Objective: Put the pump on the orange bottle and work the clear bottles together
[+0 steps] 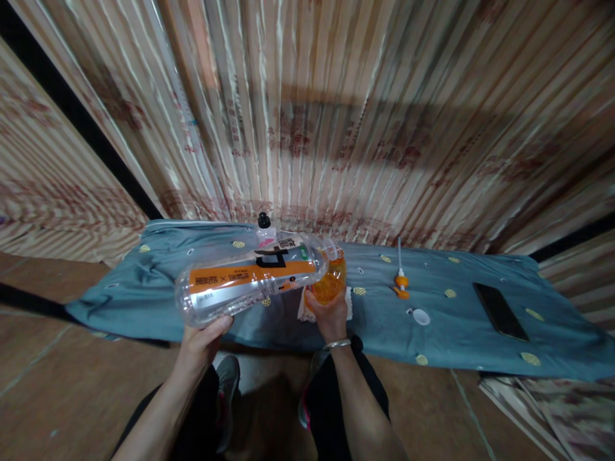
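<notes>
My left hand (204, 336) grips the base of a large clear plastic bottle (250, 278) with an orange label, tipped on its side with its mouth to the right. My right hand (329, 314) holds a small clear orange bottle (330, 282) upright right under the big bottle's mouth. Both hang over the front edge of a blue-grey patterned cloth (446, 320) spread over a low surface. A pale cloth (303, 307) lies just beneath the small bottle.
An orange pump head with a white tube (400, 282) and a small white cap (421, 316) lie on the cloth to the right. A dark phone (500, 311) lies further right. A black-capped bottle (263, 224) stands behind. Striped curtains hang beyond.
</notes>
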Demonstrator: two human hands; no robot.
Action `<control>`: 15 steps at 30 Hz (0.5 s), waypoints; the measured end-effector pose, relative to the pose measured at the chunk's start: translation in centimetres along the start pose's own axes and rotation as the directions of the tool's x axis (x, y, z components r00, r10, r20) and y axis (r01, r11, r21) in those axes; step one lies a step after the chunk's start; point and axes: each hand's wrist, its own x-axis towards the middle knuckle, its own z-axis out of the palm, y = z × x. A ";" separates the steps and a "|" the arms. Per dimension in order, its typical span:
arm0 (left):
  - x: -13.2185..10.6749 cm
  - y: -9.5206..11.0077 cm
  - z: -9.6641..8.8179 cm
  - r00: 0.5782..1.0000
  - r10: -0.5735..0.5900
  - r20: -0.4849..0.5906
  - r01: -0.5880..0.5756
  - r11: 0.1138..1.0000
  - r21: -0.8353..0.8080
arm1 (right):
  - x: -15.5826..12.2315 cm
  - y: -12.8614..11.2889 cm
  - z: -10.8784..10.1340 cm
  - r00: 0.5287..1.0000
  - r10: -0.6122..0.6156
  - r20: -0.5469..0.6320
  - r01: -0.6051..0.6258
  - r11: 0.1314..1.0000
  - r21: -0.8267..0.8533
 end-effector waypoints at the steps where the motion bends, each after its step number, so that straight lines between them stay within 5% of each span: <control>1: -0.1 0.1 0.1 1.000 -0.018 -0.005 0.018 1.000 -0.008 | 0.0 0.1 0.1 1.000 -0.006 -0.003 0.006 1.000 0.009; 15: -0.2 0.6 0.2 0.993 -0.088 -0.074 0.084 0.995 -0.062 | 0.0 0.7 0.3 0.997 -0.080 -0.019 0.078 0.994 -0.071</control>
